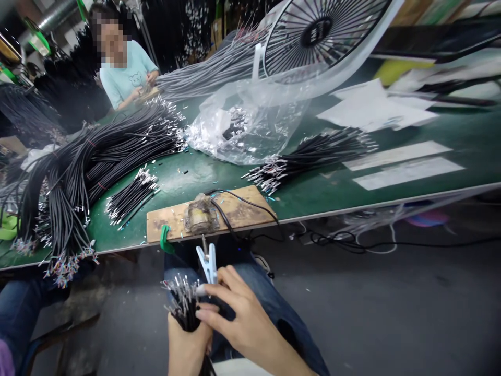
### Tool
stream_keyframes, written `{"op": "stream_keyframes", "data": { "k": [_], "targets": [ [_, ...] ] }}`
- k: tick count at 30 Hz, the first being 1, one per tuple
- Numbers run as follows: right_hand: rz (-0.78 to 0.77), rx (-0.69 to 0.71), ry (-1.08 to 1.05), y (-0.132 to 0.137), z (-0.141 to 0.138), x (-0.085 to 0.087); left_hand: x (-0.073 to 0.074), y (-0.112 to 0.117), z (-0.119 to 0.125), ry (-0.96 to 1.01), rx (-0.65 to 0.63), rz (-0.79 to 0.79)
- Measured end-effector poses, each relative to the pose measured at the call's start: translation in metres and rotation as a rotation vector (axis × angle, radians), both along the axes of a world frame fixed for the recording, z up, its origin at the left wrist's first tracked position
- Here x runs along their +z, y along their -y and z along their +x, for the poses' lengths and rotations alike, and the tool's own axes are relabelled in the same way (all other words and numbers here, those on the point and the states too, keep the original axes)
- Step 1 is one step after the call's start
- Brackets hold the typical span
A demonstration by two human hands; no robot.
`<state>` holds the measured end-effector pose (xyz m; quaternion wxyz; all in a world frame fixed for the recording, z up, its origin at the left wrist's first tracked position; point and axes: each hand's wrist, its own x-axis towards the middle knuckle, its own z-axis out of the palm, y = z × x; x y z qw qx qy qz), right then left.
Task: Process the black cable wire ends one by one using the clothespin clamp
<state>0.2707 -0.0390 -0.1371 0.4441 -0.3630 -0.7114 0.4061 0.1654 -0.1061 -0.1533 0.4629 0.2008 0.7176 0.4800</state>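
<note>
My left hand (pixel 186 344) is wrapped round an upright bundle of black cables (pixel 188 316), whose stripped, silvery ends fan out above the fist. Thumb and index finger of my right hand (pixel 238 308) press against the right edge of this bundle, near the tips; the index fingertip has a white covering. Just above the right hand, a light blue clothes peg (pixel 211 263) sits at the shaft of a small motor (pixel 201 215). The motor is fixed to a wooden board (pixel 250 201) on the table's edge.
A green clamp (pixel 166 239) grips the board's edge. On the green table (pixel 313 201) lie a short cable pile (pixel 133 196), long black cables (pixel 117 149), another bundle (pixel 309 156), a clear plastic bag (pixel 254 120) and a fan (pixel 317 34). A co-worker (pixel 127 73) sits across.
</note>
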Motion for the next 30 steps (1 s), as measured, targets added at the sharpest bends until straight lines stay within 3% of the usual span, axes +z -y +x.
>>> {"op": "stream_keyframes", "data": {
  "k": [5,11,13,17,19,22,27,30],
  "targets": [
    [-0.102,0.071,-0.074,-0.002,-0.002,-0.006,0.003,-0.003,-0.002,-0.045,0.015,0.06],
    [0.038,-0.154,-0.099,0.004,-0.006,-0.016,0.001,0.004,0.0,-0.006,0.016,0.049],
    [0.021,-0.206,-0.142,0.004,-0.007,-0.018,0.0,0.006,0.003,-0.003,0.013,0.06],
    [-0.169,-0.088,-0.193,-0.002,-0.003,-0.02,0.0,0.007,0.005,-0.026,0.044,0.056],
    [-0.184,-0.004,-0.159,-0.004,0.0,-0.018,0.001,0.005,0.002,-0.046,0.064,0.046],
    [-0.111,0.026,-0.096,-0.003,0.0,-0.014,0.006,0.002,-0.001,-0.086,0.074,0.065],
    [0.21,-0.184,0.024,0.007,-0.011,-0.017,0.009,-0.001,0.002,-0.095,0.077,0.083],
    [0.284,-0.266,-0.015,0.011,-0.014,-0.021,0.005,0.0,0.007,-0.022,0.069,0.055]
  ]
}}
